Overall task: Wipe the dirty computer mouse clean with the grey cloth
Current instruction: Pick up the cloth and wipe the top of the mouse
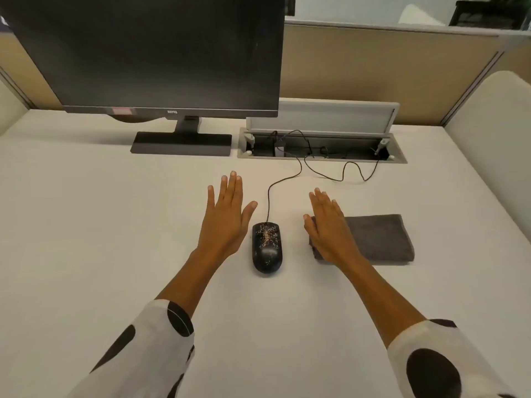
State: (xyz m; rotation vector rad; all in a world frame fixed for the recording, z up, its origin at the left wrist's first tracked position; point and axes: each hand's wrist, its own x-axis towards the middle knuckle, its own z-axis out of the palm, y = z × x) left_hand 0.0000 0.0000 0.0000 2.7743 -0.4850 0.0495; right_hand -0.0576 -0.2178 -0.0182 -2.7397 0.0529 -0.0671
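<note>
Both hands flat and empty — left hand (227,216) by the mouse (267,247), light and probably slick; right hand (330,228) over the cloth (379,239) at its 3 o'clock — soft, pinch its near edge.

A black mouse (267,247) speckled with crumbs lay on the white desk (86,211). The left hand (227,216) was flat and spread just beside it. The right hand (327,228) covered the near corner of a folded grey cloth (379,239).

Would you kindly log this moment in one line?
left hand open | right hand over folded grey cloth | speckled black computer mouse unwiped
</note>
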